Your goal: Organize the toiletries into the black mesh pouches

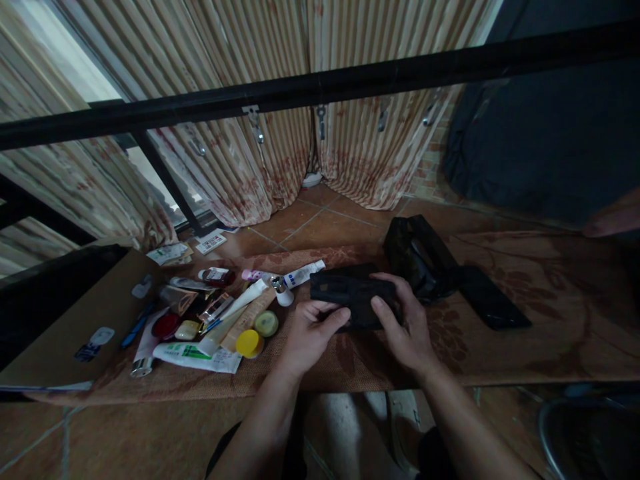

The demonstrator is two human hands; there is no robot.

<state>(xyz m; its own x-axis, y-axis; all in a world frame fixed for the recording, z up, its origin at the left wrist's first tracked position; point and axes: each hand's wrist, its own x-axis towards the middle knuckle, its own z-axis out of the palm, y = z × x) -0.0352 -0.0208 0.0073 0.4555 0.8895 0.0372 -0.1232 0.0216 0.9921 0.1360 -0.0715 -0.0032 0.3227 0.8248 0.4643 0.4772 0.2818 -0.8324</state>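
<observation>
A black pouch (345, 290) lies on the brown patterned cloth (550, 313) in front of me, and both hands grip it. My left hand (310, 333) pinches its near left edge with thumb on top. Over its right end sits my right hand (405, 323), fingers curled around it. To the left lies a heap of toiletries: white tubes (197, 357), a yellow-lidded jar (249, 343), a green-lidded jar (267, 323), a red round case (165, 326).
A crumpled black bag (423, 257) and a flat black case (487, 300) lie to the right of the pouch. A cardboard sheet (75, 327) sits at the left. A black bar (320, 87) crosses overhead; striped curtains (280, 167) hang behind. Someone's fingertip (613, 220) shows at the right edge.
</observation>
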